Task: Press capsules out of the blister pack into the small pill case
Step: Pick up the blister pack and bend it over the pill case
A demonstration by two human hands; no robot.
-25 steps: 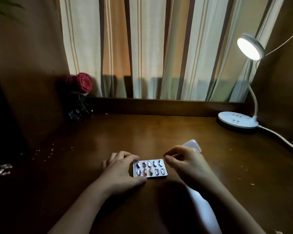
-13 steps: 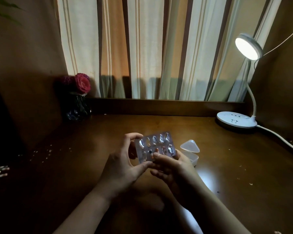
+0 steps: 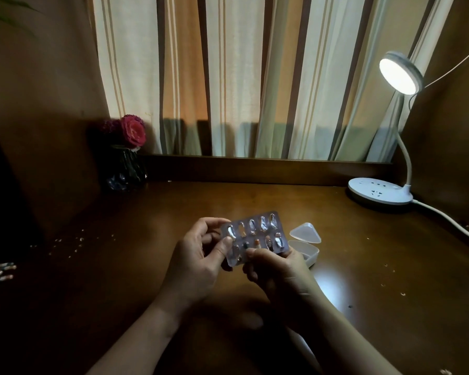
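Note:
A silver blister pack (image 3: pixel 255 234) with two rows of pockets is held tilted above the desk, between both hands. My left hand (image 3: pixel 198 263) pinches its left edge, thumb on the front. My right hand (image 3: pixel 279 272) grips its lower right edge, thumb resting on the bottom row. Most pockets look torn or empty; a dark capsule and an orange one show in the lower row. The small clear pill case (image 3: pixel 307 250) stands on the desk just right of the pack, its triangular lid (image 3: pixel 305 232) flipped up. My right hand hides part of it.
The brown wooden desk (image 3: pixel 377 266) carries a lit white lamp (image 3: pixel 382 193) with a socket base at the back right, its cable (image 3: pixel 452 220) trailing right. A dark vase with a red flower (image 3: pixel 127 161) stands back left. Small scraps lie scattered at the left.
The pack lay flat on the desk a second ago. Both hands lifted it and tilted it toward me. The right hand moved off the pill case, which now shows.

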